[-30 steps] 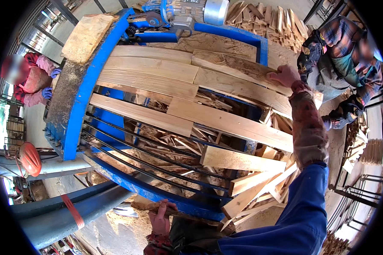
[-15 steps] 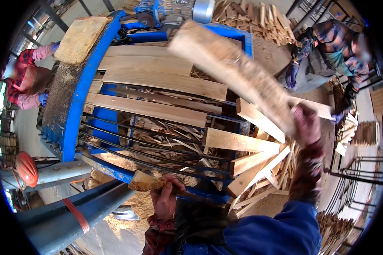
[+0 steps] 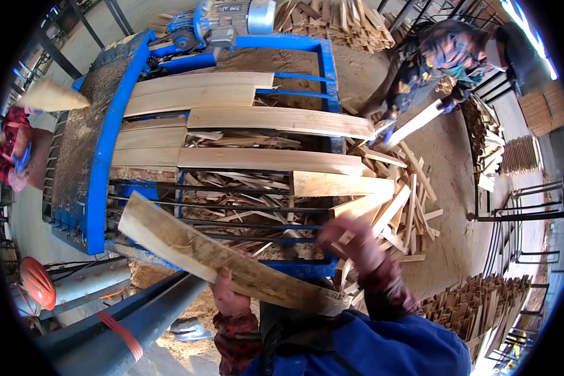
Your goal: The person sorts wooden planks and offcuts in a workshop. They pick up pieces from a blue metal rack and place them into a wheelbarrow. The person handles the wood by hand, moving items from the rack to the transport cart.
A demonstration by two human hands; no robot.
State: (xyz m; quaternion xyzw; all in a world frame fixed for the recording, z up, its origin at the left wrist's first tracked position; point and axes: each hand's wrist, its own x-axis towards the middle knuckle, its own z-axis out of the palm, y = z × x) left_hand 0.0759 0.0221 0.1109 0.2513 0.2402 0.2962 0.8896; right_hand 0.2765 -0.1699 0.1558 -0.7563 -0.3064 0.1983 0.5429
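A: Wearer's left hand point(image 3: 230, 299) – state?

B: Clamped from below on a long rough-sawn pale wooden slab w/ bark-stained edge point(image 3: 225, 258). Slab runs diagonally, high end at upper left over the blue steel conveyor frame point(image 3: 109, 135), low end at lower right against the wearer's blue jacket point(image 3: 388, 344). Red patterned cuff on that wrist.

A: Right hand point(image 3: 356, 241)?

B: Blurred. Fingers look loosely curled and spread, just above the slab's right part. Can't tell if it touches the wood or grips anything.

A: Hands relative to each other?

B: Apart; left under the slab's middle, right up and to the right of it.

A: Around them?

B: Flat light wooden boards point(image 3: 276, 120) lie crosswise on the frame's rails, offcuts and splinters under the bars. Blue electric motor w/ grey casing point(image 3: 222, 19) at the frame's far end. Loose heap of pale wood offcuts point(image 3: 398, 200) on the floor right of the frame. Another person in dark patterned clothes point(image 3: 445, 53) upper right, gloved hand on a light plank. Person in red point(image 3: 9, 153) at left rim. Orange round object point(image 3: 36, 282) lower left, kind unclear.
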